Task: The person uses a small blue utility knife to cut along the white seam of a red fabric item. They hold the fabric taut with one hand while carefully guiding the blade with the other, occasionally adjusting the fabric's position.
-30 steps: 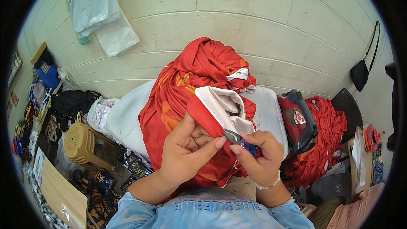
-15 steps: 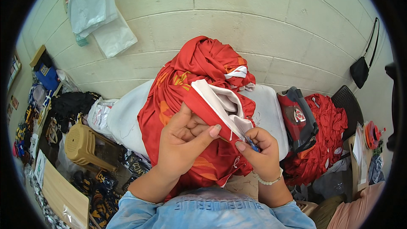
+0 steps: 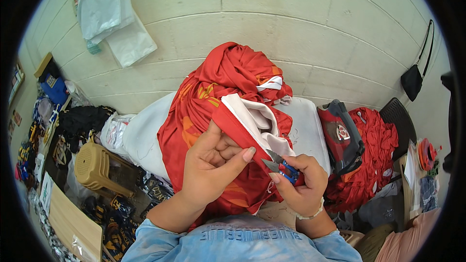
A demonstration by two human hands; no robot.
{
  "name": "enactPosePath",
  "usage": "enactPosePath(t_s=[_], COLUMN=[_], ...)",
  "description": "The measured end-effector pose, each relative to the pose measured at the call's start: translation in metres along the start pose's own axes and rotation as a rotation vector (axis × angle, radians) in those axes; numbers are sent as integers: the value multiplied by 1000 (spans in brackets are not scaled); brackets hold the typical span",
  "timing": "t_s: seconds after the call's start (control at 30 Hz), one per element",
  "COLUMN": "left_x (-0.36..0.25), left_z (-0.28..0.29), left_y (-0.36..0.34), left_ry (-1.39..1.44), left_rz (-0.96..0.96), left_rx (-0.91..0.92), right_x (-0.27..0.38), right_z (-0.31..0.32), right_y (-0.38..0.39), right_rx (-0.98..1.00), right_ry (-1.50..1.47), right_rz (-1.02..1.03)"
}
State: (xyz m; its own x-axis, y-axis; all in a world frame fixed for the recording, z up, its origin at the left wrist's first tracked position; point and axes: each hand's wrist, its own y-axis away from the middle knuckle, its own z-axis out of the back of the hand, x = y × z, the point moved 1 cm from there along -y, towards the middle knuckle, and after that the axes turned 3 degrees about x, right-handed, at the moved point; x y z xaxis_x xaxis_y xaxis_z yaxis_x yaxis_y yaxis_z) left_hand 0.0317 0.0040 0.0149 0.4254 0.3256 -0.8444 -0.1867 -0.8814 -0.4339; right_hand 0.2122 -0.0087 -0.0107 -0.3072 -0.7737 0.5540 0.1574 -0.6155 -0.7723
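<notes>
My left hand (image 3: 209, 169) pinches the folded red hem (image 3: 232, 127) of a garment, whose white inside (image 3: 257, 114) faces up. My right hand (image 3: 305, 184) grips small thread snips (image 3: 286, 170) with blue handles and a red middle; their two blades are apart, pointing left at the lower end of the hem. The hem is part of a large heap of red fabric (image 3: 229, 65) with orange and yellow patterns, lying on a white padded board (image 3: 145, 121) in front of me.
A red-and-grey iron (image 3: 340, 133) stands right of the heap, beside more red fabric (image 3: 374, 145). A tan plastic stool (image 3: 92, 165) and piles of dark clothing (image 3: 82, 116) are at left. White bags (image 3: 131, 39) and a black pouch (image 3: 411, 82) hang on the walls.
Half a second ago the snips were at the hem's edge, mostly hidden by my right hand; now they are turned, showing both spread blades. My left hand has barely moved.
</notes>
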Motion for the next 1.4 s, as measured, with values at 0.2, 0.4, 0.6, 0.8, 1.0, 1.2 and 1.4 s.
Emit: enactPosePath(t_s=[0.2,0.4,0.6,0.8,1.0,1.2,1.4], left_x=[1,-1,-2,-2,-1,-1,-1], left_z=[-1,-2,-2,-1,-2,-1,-1], left_y=[0,2,3,4,4,4,5], left_ry=[54,55,68,72,80,28,-7], left_rz=[-27,4,30,23,-10,16,0], left_rx=[26,0,27,20,16,15,22], right_x=[0,-6,-9,-8,-9,-9,-7], right_z=[1,-2,-7,-8,-8,-10,-9], right_y=[1,-5,-11,-14,-13,-13,-15], right_rx=[37,2,8,23,28,14,20], right_ry=[-45,-95,-123,-152,-158,-185,-139], right_rz=[-63,47,69,34,0,-38,-27])
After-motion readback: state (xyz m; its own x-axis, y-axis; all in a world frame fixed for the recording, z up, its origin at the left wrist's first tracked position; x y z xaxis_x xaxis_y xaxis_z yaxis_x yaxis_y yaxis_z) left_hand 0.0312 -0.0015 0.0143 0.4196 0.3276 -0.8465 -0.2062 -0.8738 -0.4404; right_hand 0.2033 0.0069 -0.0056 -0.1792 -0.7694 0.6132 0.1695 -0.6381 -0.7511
